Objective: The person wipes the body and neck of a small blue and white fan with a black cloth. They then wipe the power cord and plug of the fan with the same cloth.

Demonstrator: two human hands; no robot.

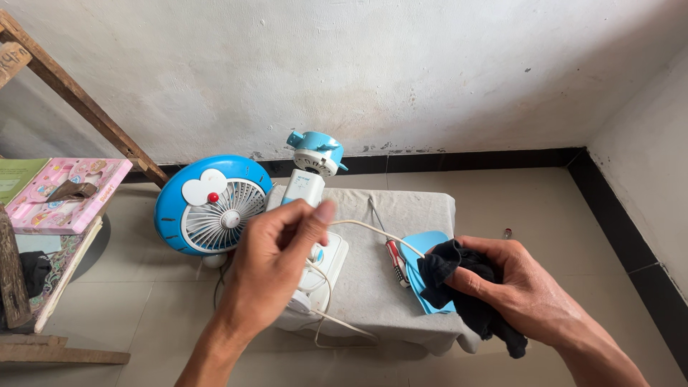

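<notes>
My left hand (pixel 276 261) pinches a white power cord (pixel 373 229) above the white base of a small fan (pixel 315 276). My right hand (pixel 512 283) grips a black cloth (pixel 466 287) wrapped around the cord farther along. The fan's white stem and blue-and-white motor head (pixel 315 154) stand upright on a grey cloth-covered stand (pixel 423 208). A blue front grille with a white face and red nose (pixel 211 204) leans beside the stand on the left.
A red-handled screwdriver (pixel 395 261) and a blue fan blade piece (pixel 430 247) lie on the stand. A pink box (pixel 64 193) rests on a wooden frame at left. Tiled floor and a white wall with a black skirting surround the stand.
</notes>
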